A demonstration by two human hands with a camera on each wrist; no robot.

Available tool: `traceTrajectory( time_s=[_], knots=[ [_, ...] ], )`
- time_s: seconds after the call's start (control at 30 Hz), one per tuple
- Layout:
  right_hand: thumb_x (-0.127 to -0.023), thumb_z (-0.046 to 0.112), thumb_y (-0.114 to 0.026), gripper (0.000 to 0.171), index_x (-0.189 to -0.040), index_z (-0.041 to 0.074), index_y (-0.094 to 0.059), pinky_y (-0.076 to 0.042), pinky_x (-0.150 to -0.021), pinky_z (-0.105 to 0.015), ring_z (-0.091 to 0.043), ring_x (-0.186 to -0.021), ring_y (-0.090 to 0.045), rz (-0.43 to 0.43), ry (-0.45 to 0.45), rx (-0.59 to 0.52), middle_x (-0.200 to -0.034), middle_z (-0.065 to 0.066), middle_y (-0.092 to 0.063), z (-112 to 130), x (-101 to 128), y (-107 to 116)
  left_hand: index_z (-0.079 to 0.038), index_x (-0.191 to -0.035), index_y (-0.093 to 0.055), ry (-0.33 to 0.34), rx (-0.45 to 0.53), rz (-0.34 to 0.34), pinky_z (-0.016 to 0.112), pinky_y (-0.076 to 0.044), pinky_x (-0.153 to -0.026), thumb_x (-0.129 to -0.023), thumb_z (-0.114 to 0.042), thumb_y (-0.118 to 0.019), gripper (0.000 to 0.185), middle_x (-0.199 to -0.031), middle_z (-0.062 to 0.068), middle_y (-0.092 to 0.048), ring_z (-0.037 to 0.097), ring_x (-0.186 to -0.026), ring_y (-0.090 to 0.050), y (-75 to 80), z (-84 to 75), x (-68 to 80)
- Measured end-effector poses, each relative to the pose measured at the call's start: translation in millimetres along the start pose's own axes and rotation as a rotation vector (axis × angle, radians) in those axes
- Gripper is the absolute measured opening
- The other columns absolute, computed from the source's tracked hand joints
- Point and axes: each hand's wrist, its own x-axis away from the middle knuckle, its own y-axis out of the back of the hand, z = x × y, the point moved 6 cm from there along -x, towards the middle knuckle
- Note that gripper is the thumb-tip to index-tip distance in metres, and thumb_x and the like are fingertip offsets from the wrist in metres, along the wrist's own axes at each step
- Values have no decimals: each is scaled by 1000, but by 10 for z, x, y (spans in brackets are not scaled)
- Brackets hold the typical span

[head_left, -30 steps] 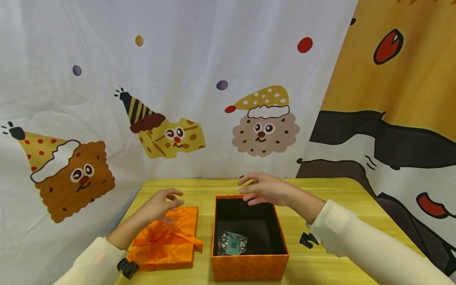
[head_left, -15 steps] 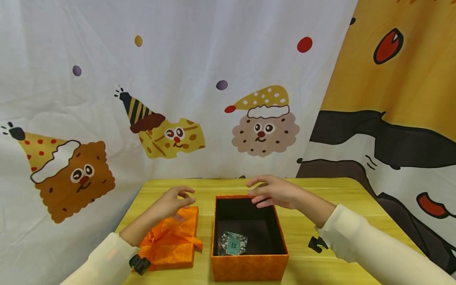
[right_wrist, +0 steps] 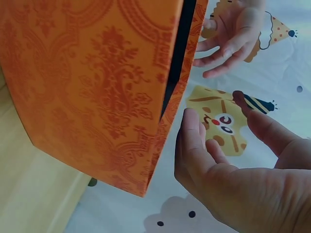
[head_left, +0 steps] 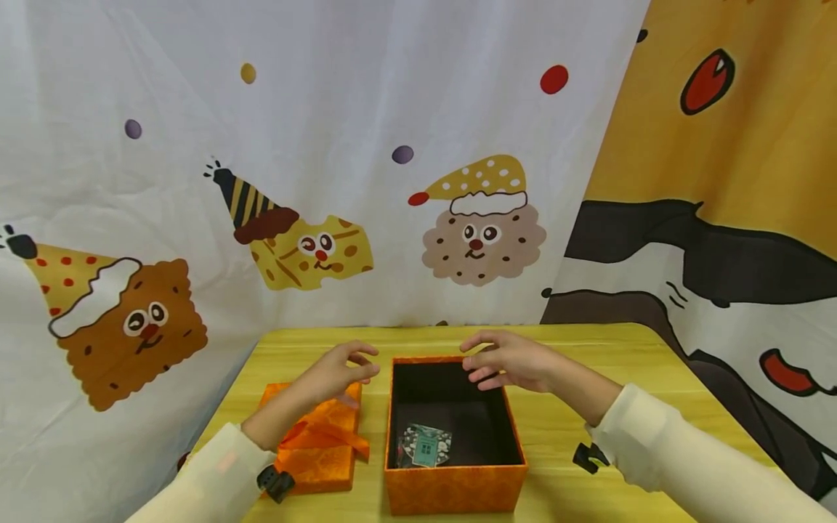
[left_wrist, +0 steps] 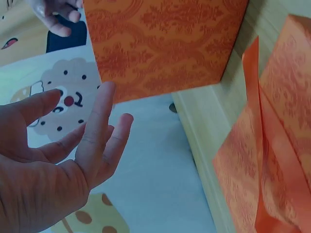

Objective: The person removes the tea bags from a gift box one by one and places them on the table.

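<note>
An orange patterned box (head_left: pixel 455 488) with a black inside stands uncovered on the table. In its near left corner lies a small clear packet with a teal label (head_left: pixel 426 448). My right hand (head_left: pixel 508 361) hovers over the box's far right rim, fingers loosely bent and holding nothing. The left hand (head_left: pixel 343 373) hangs in the air between the box and its lid, also holding nothing. That orange lid (head_left: pixel 325 465), tied with an orange ribbon bow (head_left: pixel 317 434), lies left of the box, partly hidden by my left forearm. In the left wrist view, the fingers (left_wrist: pixel 101 127) are spread apart beside the box wall.
The yellow wood-grain table (head_left: pixel 588 407) carries the box and lid. Behind it hangs a white curtain (head_left: pixel 366 94) printed with cartoon biscuits and cheese, with an orange and black print on the right. A black wrist camera (head_left: pixel 276 483) hangs under the left sleeve.
My left hand has moved right, from above the lid toward the box. The right hand has shifted slightly right and down. Box, packet and lid stay where they were.
</note>
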Motion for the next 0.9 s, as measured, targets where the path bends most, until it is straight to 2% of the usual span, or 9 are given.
traceTrajectory(
  time_s=[0.17, 0.3, 0.6, 0.9],
  knots=[
    [-100, 18, -67, 51, -140, -6, -47, -60, -88, -39, -25, -96, -70, -14, -18, -9, -122, -22, -62, -71, 0, -9, -1, -144, -50, -5, 15, 28, 48, -62, -63, -102, -21, -64, 49, -138, 27, -50, 37, -111, -65, -131, 16, -27],
    [-99, 18, -68, 53, -141, -7, -47, -60, -88, -39, -25, -95, -70, -20, -27, -4, -123, -22, -60, -126, -2, -17, -1, -144, -50, 4, 35, 18, 48, -62, -63, -101, -20, -66, 50, -142, 27, -48, 42, -116, -64, -235, 34, -40],
    [-100, 18, -66, 47, -137, -4, -50, -60, -87, -39, -24, -94, -69, 4, -14, -17, -121, -21, -60, -222, -8, -32, -4, -142, -52, -22, 26, -91, 51, -61, -60, -97, -20, -71, 51, -143, 25, -50, 35, -107, -67, -416, 59, -38],
    [-99, 18, -68, 56, -142, -9, -44, -60, -87, -37, -23, -94, -69, 14, -5, -22, -120, -20, -61, -234, 0, -37, -2, -134, -56, -109, -39, -186, 44, -60, -58, -91, -3, -75, 47, -137, 23, -47, 32, -101, -60, -568, 135, -33]
  ],
)
